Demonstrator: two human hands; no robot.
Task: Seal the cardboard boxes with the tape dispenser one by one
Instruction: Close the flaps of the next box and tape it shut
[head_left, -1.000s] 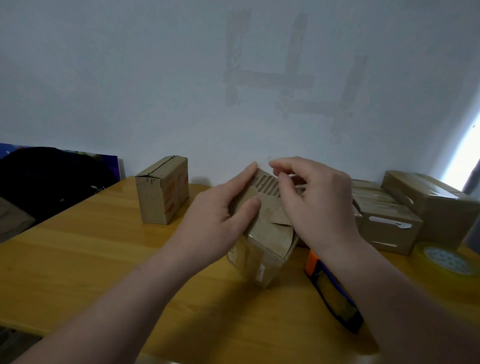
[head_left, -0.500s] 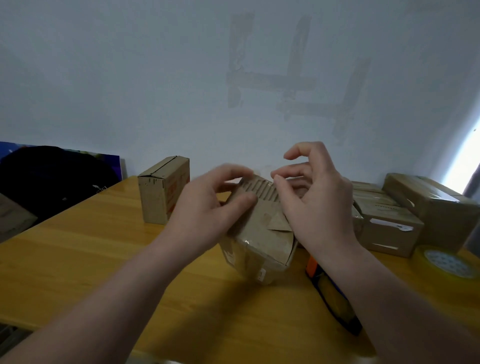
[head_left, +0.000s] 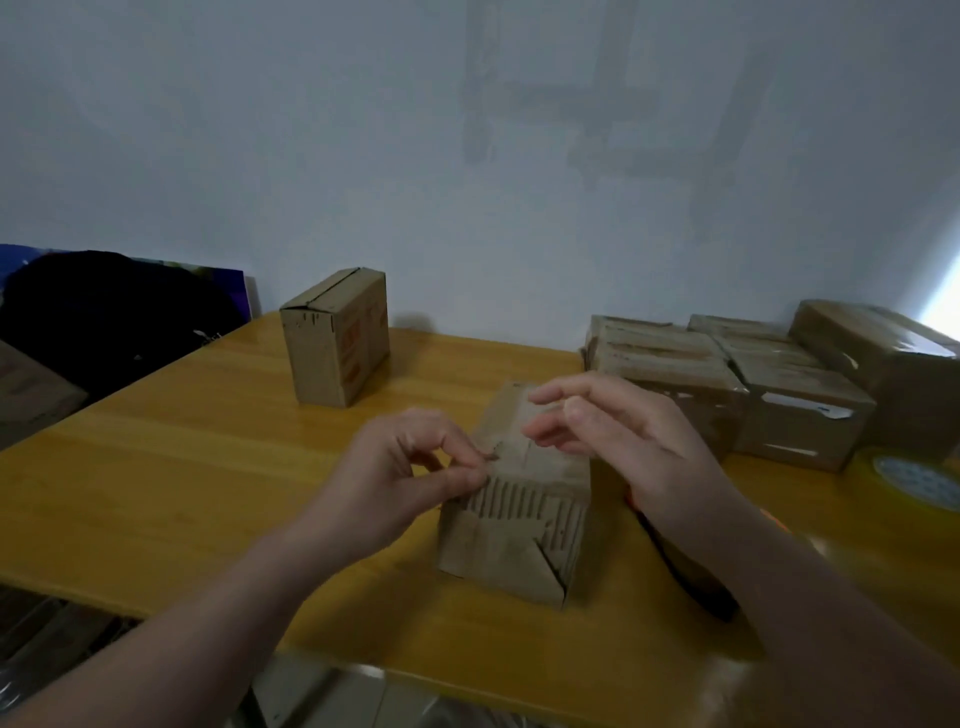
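A small worn cardboard box (head_left: 514, 540) with torn corrugated patches stands flat on the yellow table (head_left: 182, 467) in the middle. My left hand (head_left: 395, 473) pinches the box's upper left edge between thumb and fingertips. Just above the box top my right hand (head_left: 623, 431) hovers with relaxed, spread fingers, holding nothing. The orange and black tape dispenser (head_left: 691, 577) lies on the table right of the box, mostly hidden under my right forearm.
Another cardboard box (head_left: 337, 343) stands on end at the back left. Several taped boxes (head_left: 675, 364) are stacked at the back right. A tape roll (head_left: 914, 480) lies at the right edge. A black bag (head_left: 104, 317) sits beyond the table's left side.
The box, held tilted by both hands before, now stands flat on the table. My right hand has let go and lifted; my left hand has shifted to pinch its edge.
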